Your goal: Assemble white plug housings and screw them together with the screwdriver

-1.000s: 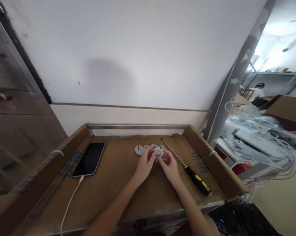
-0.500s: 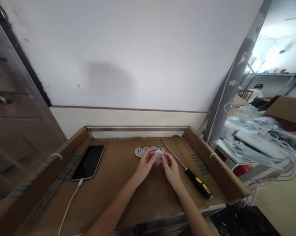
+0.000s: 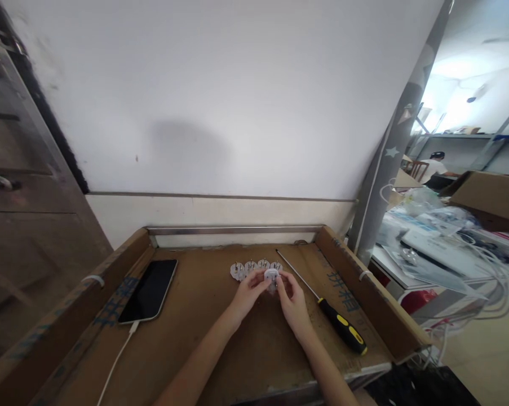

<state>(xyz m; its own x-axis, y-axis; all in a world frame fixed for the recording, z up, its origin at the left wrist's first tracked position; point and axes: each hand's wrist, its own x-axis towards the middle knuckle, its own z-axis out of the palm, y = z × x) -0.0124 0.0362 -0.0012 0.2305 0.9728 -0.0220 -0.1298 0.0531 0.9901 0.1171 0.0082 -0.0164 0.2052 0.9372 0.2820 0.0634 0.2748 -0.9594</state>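
Note:
Between my two hands is a small white round plug point(image 3: 271, 276), held up off the cardboard. My left hand point(image 3: 252, 286) grips its left side with thumb and fingers closed. On the other side my right hand point(image 3: 291, 288) pinches it, thumb toward me. Just behind the hands, a row of several similar white plugs point(image 3: 237, 270) sits on the cardboard with metal pins pointing up; my fingers partly cover the row. A long screwdriver point(image 3: 342, 325) with a black and yellow handle lies to the right of my right hand, its shaft pointing away from me.
A black-screened phone point(image 3: 149, 290) with a white charging cable point(image 3: 116, 361) lies on the left. Raised cardboard sides point(image 3: 370, 299) border the cardboard-lined work surface point(image 3: 199, 316). At the right stands a cluttered table point(image 3: 432, 242); farther back a person point(image 3: 435, 166) sits.
The view has tilted slightly upward, so the scene sits lower. The plug has turned slightly between my fingers. Both hands keep hold of it.

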